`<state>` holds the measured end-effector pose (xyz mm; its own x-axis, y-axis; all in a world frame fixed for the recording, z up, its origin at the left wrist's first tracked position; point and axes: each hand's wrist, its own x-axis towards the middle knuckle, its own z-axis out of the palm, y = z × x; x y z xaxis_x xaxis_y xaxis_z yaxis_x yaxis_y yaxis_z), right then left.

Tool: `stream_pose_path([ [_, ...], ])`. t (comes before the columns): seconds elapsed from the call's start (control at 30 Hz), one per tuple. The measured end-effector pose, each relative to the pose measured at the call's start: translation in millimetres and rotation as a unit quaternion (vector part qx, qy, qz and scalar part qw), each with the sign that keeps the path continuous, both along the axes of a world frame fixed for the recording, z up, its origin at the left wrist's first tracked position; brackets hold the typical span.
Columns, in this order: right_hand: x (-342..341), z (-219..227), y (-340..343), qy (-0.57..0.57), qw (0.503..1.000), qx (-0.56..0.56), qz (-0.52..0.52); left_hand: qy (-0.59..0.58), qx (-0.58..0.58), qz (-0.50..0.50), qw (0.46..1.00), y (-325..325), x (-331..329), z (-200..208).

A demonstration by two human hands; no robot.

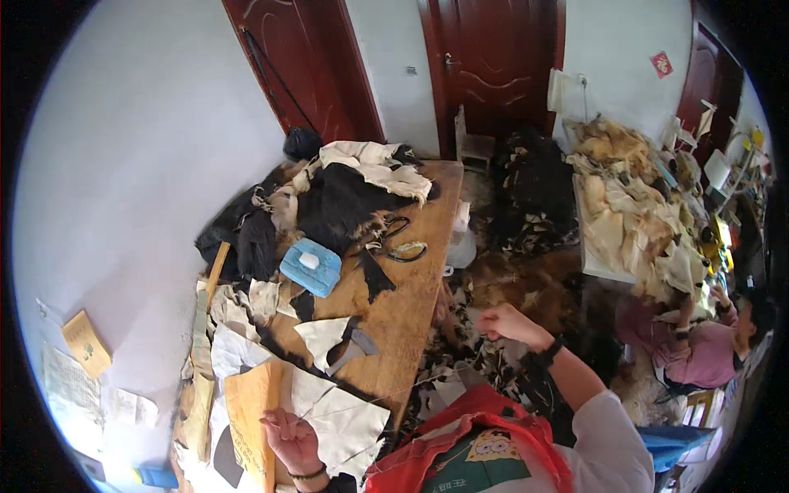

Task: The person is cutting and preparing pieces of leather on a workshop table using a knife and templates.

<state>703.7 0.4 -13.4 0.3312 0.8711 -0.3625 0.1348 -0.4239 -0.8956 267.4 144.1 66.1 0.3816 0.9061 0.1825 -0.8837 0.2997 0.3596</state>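
Observation:
My left hand (292,442) is raised over the near end of the wooden table, its fingers curled together in a pinch. What it holds is too small to make out. Beneath and beside it lie a yellowish board (256,411) with writing and white hide pieces (349,423). Off the table's right edge, my right hand (511,323) is held up with closed fingers; what is in them cannot be made out. A faint thread-like line (403,387) crosses the space between both hands. White and grey cut pieces (325,338) lie farther along the table.
On the wooden table (411,308) are a blue pad with a white lump (311,267), black-handled scissors (403,246) and piled dark fur (341,201). Scraps (526,394) cover the floor. A second table with hides (629,201) stands right, beside a person in pink (699,349).

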Motion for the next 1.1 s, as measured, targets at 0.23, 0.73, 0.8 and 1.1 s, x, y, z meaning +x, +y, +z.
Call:
stream_pose_path([
  [0.23, 50.3, 2.9, 197.6, -0.304, 0.924, 0.148, 0.176, 0.083, -0.12, 0.011, 0.989, -1.9, 81.1, 1.5],
  [0.73, 156.4, 16.2, 526.1, -0.335, 0.936, 0.11, 0.003, 0.222, -0.29, 0.22, 0.904, -39.2, 124.6, 18.9],
  [0.8, 130.4, 26.6, 533.3, -0.303, 0.949, 0.091, 0.016, 0.222, -0.292, 0.234, 0.9, -44.9, 134.8, 26.5],
  [1.1, 133.9, 39.2, 527.7, -0.101, 0.969, 0.227, -0.013, 0.26, -0.356, 0.295, 0.848, -31.3, 156.3, 29.4],
])
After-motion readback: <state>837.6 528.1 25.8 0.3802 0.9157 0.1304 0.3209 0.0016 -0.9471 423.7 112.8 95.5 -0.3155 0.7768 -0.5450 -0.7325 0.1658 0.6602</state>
